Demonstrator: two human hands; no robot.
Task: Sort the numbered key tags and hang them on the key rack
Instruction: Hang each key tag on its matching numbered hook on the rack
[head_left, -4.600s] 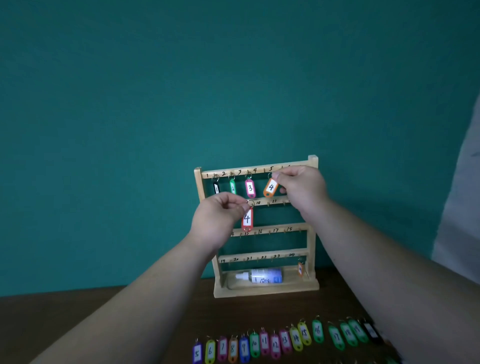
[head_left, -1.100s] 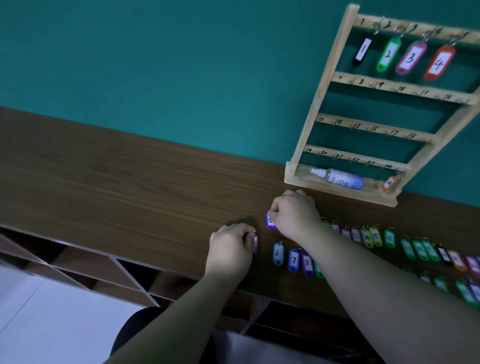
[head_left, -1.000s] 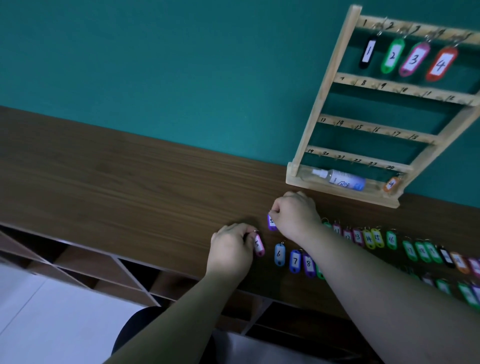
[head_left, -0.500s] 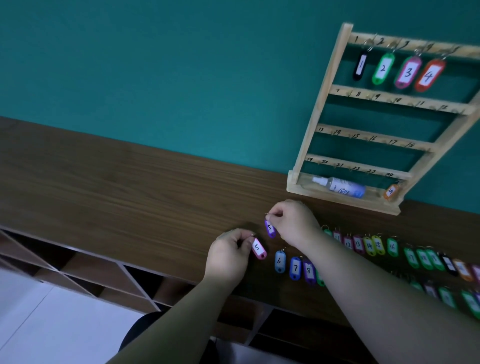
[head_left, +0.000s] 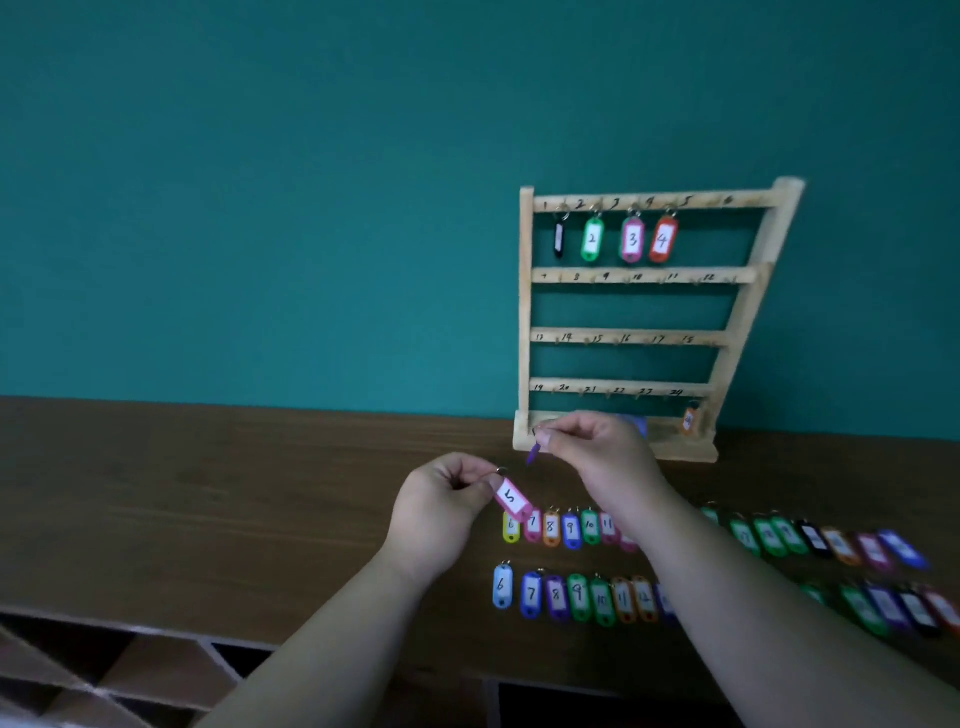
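Your left hand (head_left: 441, 512) pinches the ring of the pink tag (head_left: 511, 498) marked 5 between thumb and curled fingers, and the tag hangs tilted just past the fingertips. Your right hand (head_left: 608, 457), ahead of the left and slightly higher, pinches the ring of a purple tag (head_left: 533, 453). This tag dangles edge-on under the fingertips, so its number cannot be read.

Half a second ago both hands sat low on the worktop (head_left: 208, 493) at the head of the rows. Both tags are now lifted clear of it, and your view has swung up to the key rack (head_left: 524, 312), whose base stands just beyond the right hand.

The hung tags (head_left: 632, 239), 1 to 4, fill the top rail, and the hook (head_left: 687, 201) labelled 5, high above the right hand, is bare. The pick-up appears complete, and the carry to that hook likely follows. The rows of tags (head_left: 571, 527) under your wrists begin at 6.
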